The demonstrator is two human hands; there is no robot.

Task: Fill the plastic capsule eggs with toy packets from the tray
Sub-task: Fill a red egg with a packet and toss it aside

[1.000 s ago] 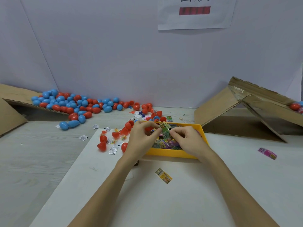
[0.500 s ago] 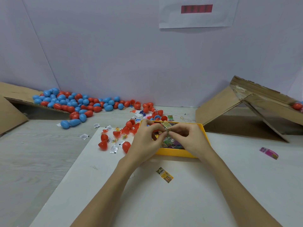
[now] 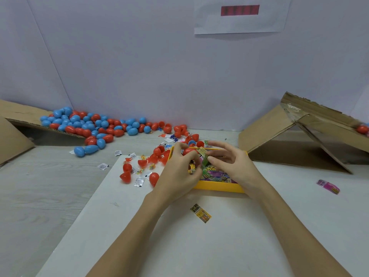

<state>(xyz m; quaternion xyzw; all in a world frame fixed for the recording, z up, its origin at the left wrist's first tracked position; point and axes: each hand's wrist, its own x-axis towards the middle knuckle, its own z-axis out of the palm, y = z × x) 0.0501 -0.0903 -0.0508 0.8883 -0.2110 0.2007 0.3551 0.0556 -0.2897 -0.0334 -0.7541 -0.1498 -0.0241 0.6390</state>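
Now left hand [image 3: 179,172] grips red capsule half [image 3: 188,151] — packet [image 3: 202,152] beside.

Yellow tray [image 3: 218,186] of mixed colourful toy packets on the white board, one red capsule half [image 3: 188,151] and a green-yellow packet [image 3: 202,152] held over it, loose red halves [image 3: 126,177] left, closed blue and red eggs [image 3: 93,124] heaped behind

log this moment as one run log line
left hand: holds red capsule half | right hand: pinches toy packet | over yellow tray

Tray [image 3: 217,186] contents perhaps half-hidden behind both hands
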